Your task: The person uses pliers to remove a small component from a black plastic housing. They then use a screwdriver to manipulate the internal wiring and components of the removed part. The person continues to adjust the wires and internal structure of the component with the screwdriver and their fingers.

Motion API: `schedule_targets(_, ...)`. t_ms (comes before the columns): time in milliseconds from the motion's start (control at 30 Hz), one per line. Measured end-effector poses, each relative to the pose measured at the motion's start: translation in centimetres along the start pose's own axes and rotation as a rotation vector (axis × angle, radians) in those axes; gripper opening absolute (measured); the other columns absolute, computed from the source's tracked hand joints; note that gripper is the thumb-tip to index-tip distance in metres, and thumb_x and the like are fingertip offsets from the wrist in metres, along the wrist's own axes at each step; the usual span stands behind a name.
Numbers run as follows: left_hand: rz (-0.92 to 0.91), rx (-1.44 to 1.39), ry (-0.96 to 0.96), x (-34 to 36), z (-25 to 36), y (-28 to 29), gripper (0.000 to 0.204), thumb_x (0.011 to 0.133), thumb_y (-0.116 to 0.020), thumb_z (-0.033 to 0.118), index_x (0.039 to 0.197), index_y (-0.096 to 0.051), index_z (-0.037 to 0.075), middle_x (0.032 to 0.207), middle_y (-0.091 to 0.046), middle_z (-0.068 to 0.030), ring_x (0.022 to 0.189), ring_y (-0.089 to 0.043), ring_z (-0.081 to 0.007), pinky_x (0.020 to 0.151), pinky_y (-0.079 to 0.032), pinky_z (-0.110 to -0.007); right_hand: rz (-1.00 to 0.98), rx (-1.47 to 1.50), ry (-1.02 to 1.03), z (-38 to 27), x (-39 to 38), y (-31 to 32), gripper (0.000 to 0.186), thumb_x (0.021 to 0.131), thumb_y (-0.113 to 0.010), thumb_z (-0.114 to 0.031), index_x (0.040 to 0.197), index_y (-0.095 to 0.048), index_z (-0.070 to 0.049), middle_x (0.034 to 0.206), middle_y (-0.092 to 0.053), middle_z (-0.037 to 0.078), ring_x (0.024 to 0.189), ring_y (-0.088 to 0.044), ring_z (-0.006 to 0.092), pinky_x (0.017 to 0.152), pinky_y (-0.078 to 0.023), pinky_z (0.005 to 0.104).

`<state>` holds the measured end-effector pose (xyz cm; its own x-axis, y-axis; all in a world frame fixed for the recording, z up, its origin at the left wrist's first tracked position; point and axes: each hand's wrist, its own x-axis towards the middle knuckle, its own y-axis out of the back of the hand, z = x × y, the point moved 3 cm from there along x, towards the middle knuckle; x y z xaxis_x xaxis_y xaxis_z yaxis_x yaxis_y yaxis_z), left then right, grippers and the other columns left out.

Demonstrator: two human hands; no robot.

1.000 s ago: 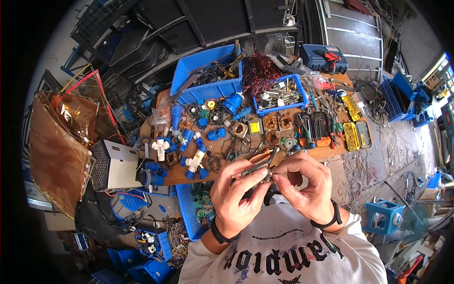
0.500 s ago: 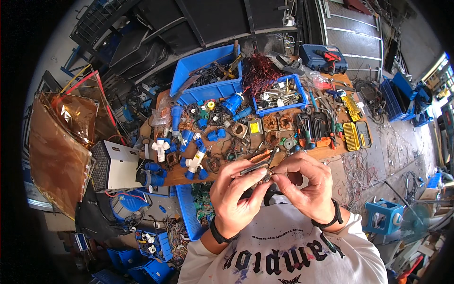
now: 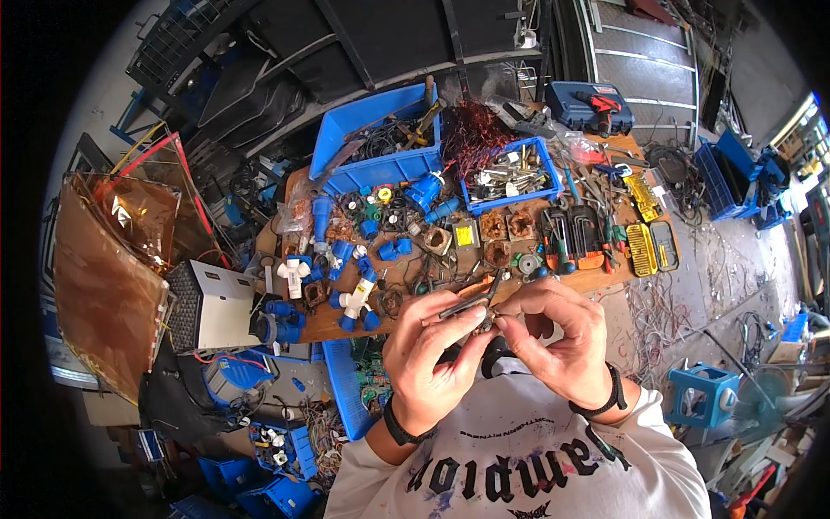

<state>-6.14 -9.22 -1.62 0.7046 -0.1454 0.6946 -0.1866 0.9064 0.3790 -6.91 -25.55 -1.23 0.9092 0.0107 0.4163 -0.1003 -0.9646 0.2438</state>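
Note:
My left hand (image 3: 432, 350) is raised in front of my chest, its fingers closed around a dark, elongated part (image 3: 494, 287). One narrow end sticks up past the fingertips. My right hand (image 3: 558, 350) is beside it, with thumb and forefinger pinched together against a small metallic piece (image 3: 488, 323) at the near end of the dark part. What exactly lies between those right fingertips is too small to make out. Behind the hands, the wooden workbench (image 3: 596, 278) carries white-and-blue plug connectors (image 3: 355, 300) on the left and pliers and screwdrivers on the right.
A large blue bin (image 3: 380, 173) of wires and tools and a smaller blue tray (image 3: 510, 203) of metal rods stand at the back. A yellow bit case (image 3: 641, 251) lies at the right. Below the bench's left side is a blue basket (image 3: 344, 381) with circuit boards.
Both hands stay nearly in place. The dark part and the fingertips around it have shifted very slightly.

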Motion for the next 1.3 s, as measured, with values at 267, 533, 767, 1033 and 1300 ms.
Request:
schedule_targets(267, 0.011, 0.038, -0.003, 0.0, -0.5, 0.6, 0.041, 0.063, -0.085, -0.002, 0.101, -0.070, 0.006, 0.103, -0.065, -0.0162, 0.085, -0.068, -0.0256, 0.068, -0.055, -0.031, -0.038, 0.057, -0.031, 0.8, 0.3, -0.7, 0.008, 0.081, -0.072, -0.003, 0.088, -0.069, -0.003, 0.082, -0.066, 0.004, 0.051, -0.052, 0.0086, 0.046, -0.041, 0.0236)
schedule_targets(533, -0.002, 0.111, 0.043, -0.6, -1.9, 2.2, 0.038, 0.065, -0.085, 0.002, 0.098, -0.068, 0.004, 0.098, -0.067, -0.0147, 0.088, -0.067, -0.0257, 0.073, -0.054, -0.032, -0.088, 0.077, -0.067, 1.5, 1.0, -3.1, 0.006, 0.081, -0.072, -0.003, 0.086, -0.070, -0.004, 0.076, -0.062, 0.003, 0.050, -0.050, 0.0082, 0.045, -0.039, 0.0244)
schedule_targets(767, 0.006, 0.098, 0.096, -0.6, -4.0, 5.0, 0.037, 0.065, -0.084, 0.001, 0.098, -0.068, 0.004, 0.096, -0.068, -0.0145, 0.089, -0.066, -0.0271, 0.073, -0.054, -0.032, -0.121, 0.085, -0.081, 1.2, 2.3, -6.5, 0.005, 0.081, -0.071, -0.002, 0.085, -0.069, -0.003, 0.072, -0.059, 0.002, 0.050, -0.048, 0.0066, 0.044, -0.036, 0.0245)
schedule_targets(1033, 0.036, 0.059, 0.080, 0.5, -7.0, 10.4, 0.038, 0.064, -0.084, -0.002, 0.098, -0.068, 0.003, 0.096, -0.067, -0.0135, 0.088, -0.067, -0.0268, 0.073, -0.055, -0.032, -0.158, 0.069, -0.078, -0.8, 4.5, -12.1, 0.008, 0.080, -0.071, -0.001, 0.087, -0.068, -0.002, 0.077, -0.062, 0.003, 0.052, -0.048, 0.0054, 0.046, -0.037, 0.0225)
schedule_targets(1300, 0.039, -0.002, 0.039, 0.7, -10.6, 15.8, 0.038, 0.062, -0.083, -0.005, 0.096, -0.069, 0.004, 0.094, -0.068, -0.0124, 0.084, -0.067, -0.0256, 0.071, -0.054, -0.033, -0.132, 0.014, -0.065, -3.0, 5.7, -17.9, 0.009, 0.080, -0.071, 0.000, 0.088, -0.067, -0.002, 0.081, -0.064, 0.003, 0.052, -0.049, 0.0056, 0.047, -0.039, 0.0225)
